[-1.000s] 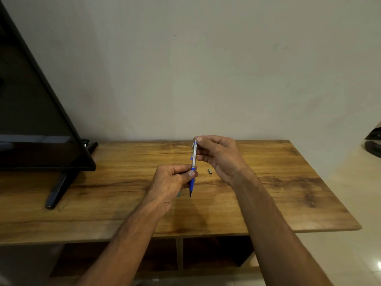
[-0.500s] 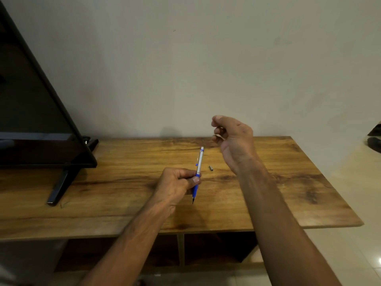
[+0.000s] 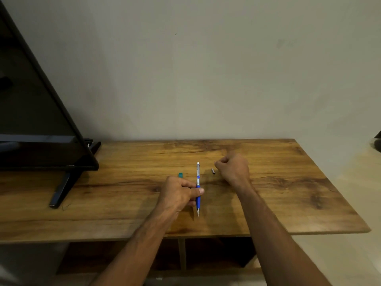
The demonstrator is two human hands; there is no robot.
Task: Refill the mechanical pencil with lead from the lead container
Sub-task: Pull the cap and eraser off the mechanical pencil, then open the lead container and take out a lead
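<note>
Teal lead container [image 3: 180,174] behind left hand [image 3: 179,194], contents unseen | left hand grips pencil [image 3: 198,174] | right hand [image 3: 233,168] curled, hold unclear

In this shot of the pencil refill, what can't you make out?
Head view only.
Right hand: its curled fingers hide whether they pinch anything.
Teal item: mostly behind the left hand; unidentifiable.
Mechanical pencil: top end too small to tell if open.
Small dark piece on the table: too small to identify.
</note>
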